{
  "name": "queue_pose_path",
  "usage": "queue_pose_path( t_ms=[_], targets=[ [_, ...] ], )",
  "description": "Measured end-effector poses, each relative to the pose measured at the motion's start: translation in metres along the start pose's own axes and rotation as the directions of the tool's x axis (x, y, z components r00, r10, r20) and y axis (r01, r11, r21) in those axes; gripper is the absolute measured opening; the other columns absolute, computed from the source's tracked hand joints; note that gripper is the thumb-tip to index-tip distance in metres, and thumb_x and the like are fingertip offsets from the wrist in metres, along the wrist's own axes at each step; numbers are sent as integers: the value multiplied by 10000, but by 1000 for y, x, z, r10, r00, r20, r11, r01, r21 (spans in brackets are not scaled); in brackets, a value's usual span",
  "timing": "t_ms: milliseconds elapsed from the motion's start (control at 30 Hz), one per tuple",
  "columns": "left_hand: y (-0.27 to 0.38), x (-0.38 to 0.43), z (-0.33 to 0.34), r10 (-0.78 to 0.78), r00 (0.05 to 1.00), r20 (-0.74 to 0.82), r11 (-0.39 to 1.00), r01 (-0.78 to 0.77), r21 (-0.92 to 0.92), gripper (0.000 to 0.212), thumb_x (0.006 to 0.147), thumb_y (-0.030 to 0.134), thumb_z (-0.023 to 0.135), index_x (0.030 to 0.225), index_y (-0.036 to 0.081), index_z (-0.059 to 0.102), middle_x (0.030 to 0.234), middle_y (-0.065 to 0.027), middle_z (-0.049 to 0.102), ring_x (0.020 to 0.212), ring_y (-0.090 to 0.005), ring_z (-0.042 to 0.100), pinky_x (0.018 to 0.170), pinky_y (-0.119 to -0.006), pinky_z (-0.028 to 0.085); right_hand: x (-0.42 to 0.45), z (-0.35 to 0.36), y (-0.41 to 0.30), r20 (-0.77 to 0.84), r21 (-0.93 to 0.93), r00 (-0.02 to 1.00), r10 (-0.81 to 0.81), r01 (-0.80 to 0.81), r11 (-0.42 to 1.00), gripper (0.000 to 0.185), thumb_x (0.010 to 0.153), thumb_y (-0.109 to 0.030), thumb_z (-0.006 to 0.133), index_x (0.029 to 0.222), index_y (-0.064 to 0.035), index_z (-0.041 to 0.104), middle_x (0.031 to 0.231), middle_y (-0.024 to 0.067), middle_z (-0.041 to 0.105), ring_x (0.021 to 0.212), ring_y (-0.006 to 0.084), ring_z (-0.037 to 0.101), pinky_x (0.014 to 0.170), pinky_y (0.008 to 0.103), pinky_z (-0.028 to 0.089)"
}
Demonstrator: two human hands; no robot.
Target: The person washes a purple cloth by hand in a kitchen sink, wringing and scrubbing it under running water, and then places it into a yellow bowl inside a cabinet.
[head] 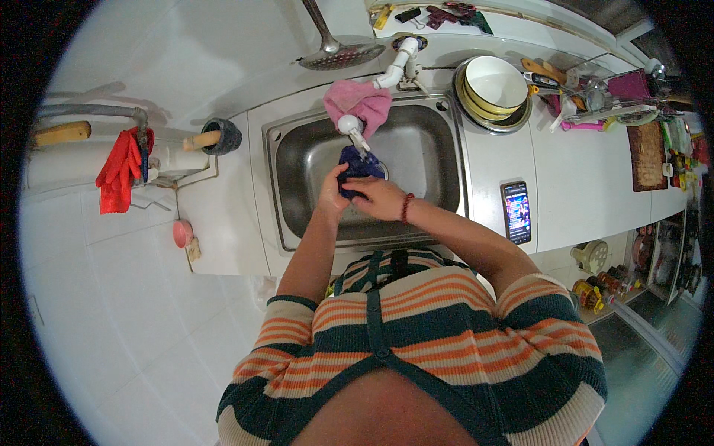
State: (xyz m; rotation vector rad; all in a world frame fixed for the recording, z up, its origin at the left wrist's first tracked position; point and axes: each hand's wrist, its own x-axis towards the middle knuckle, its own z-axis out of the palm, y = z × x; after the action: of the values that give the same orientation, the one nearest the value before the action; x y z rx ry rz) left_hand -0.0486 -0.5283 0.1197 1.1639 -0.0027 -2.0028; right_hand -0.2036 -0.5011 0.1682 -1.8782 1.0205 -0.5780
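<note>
Over the stainless steel sink (429,145), both my hands are on a dark blue cloth (355,161). My left hand (333,189) grips its left side, thumb up along the edge. Across its lower part lies my right hand (378,196), with a red bead bracelet on the wrist. Just above the cloth is the end of a white faucet (350,126), and what looks like water runs from it onto the fabric. A pink cloth (357,103) hangs over the faucet's pipe. My fingers hide part of the blue cloth.
Stacked bowls (493,83) stand right of the sink, near a lit phone (516,213) on the counter. A dish rack with utensils (602,111) is farther right. Red rubber gloves (120,167) and a stone mortar (222,136) are at left. A skimmer (341,56) hangs behind the sink.
</note>
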Motion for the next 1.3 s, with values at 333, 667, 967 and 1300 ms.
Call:
queue_pose_path(
  t_ms=[333, 667, 967, 1300],
  targets=[
    [9, -15, 23, -80, 989, 123, 994, 88, -57, 327, 796, 246, 493, 1033, 21, 515, 947, -127, 594, 840, -280, 589, 775, -416, 476, 19, -20, 71, 25, 657, 937, 347, -277, 701, 435, 784, -286, 602, 1072, 19, 489, 919, 69, 595, 822, 192, 570, 776, 303, 441],
    [10, -1, -3, -48, 996, 76, 945, 20, 327, 307, 826, 156, 476, 1113, 50, 456, 1036, -82, 545, 894, -213, 559, 778, -384, 466, 26, -27, 70, 224, 946, 785, 578, -317, 64, 306, 847, -314, 511, 1032, -70, 492, 856, 22, 570, 662, 136, 567, 533, 278, 508],
    [7, 5, 15, 38, 999, 36, 998, -36, -53, 275, 826, 268, 514, 1024, 78, 503, 917, -70, 580, 846, -219, 570, 765, -377, 462, 20, -6, 81, 140, 735, 922, 360, -341, 587, 537, 711, -242, 696, 1144, -47, 445, 1040, 44, 513, 762, 108, 536, 661, 236, 449],
    [7, 14, 19, 187, 945, -269, 981, -167, 94, 174, 856, 225, 493, 906, 59, 513, 735, -36, 560, 550, -123, 544, 364, -181, 387, 37, -5, 94, 218, 922, 790, 573, -358, 144, 383, 757, -42, 508, 1127, -76, 418, 949, 112, 521, 727, 167, 573, 506, 283, 481]
  ],
)
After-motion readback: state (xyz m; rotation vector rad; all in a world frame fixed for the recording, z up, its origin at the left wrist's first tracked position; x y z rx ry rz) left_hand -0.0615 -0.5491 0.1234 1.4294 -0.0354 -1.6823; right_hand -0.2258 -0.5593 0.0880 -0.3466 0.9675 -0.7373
